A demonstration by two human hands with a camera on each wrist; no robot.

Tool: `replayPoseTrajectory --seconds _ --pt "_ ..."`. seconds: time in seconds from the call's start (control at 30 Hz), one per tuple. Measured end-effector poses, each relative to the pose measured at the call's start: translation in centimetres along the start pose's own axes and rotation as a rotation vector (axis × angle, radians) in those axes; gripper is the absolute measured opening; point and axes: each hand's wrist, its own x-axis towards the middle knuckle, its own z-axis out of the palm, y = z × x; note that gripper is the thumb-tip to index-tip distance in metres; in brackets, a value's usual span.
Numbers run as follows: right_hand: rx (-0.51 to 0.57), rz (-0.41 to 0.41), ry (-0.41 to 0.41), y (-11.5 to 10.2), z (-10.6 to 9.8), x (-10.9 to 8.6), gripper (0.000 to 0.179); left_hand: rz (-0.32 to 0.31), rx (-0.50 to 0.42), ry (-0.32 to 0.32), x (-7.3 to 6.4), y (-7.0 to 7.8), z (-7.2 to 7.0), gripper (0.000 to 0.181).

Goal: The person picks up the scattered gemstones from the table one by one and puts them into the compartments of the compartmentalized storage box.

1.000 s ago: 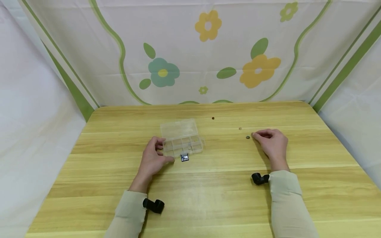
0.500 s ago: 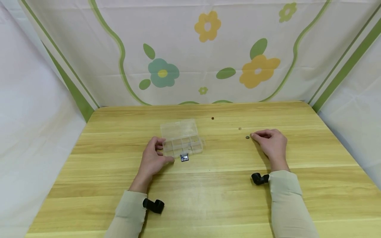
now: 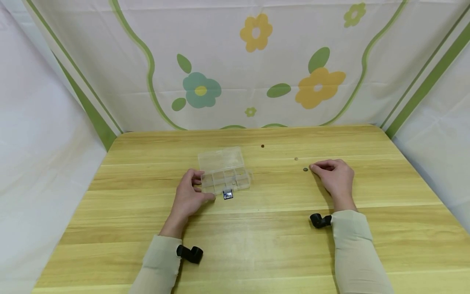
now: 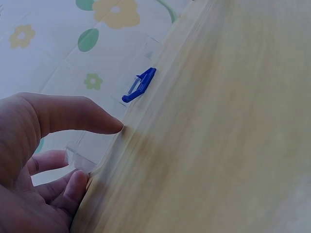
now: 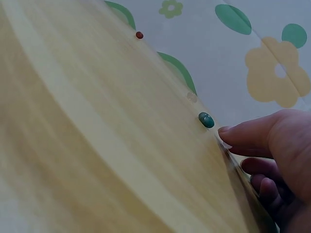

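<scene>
Green bead (image 5: 206,120), R wrist cam: on the tabletop (image 5: 97,107), well R of the clear box (image 3: 220,158), which is out of frame here. R hand (image 5: 286,150) just beside the bead, on the side away from the box; thumb & forefinger tips look pressed together, can't tell if anything's pinched btwn. Prob. main risk: bead looks smooth & rounded, so a fingertip bump cd roll it off, maybe into the pale bead (image 5: 192,97).

L wrist cam: L hand (image 4: 24,133) grips box's L end, thumb bent at its near edge; blue latch (image 4: 142,86) further R along that edge. Risk: a tug there cd slide or tip the box, as it looks light.

Head cam: red bead (image 3: 262,146) R of box, abt level w/ its back edge. Vs. 0.5 s ago: basically no chg; hands, box & beads in same spots.
</scene>
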Motion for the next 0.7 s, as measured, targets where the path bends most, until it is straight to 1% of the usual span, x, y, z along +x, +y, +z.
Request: replayPoseTrajectory --seconds 0.37,0.43,0.7 --pt "-0.001 0.008 -0.003 -0.16 -0.05 -0.03 0.034 0.001 -0.001 0.002 0.01 0.02 0.04 0.073" --pt "-0.002 0.007 -0.003 -0.17 -0.05 -0.04 0.034 -0.006 -0.006 0.001 0.04 0.04 0.03 0.073" --pt "0.000 -0.005 -0.009 -0.02 0.00 -0.03 0.033 -0.001 -0.003 -0.008 0.00 -0.01 -0.07 0.073"
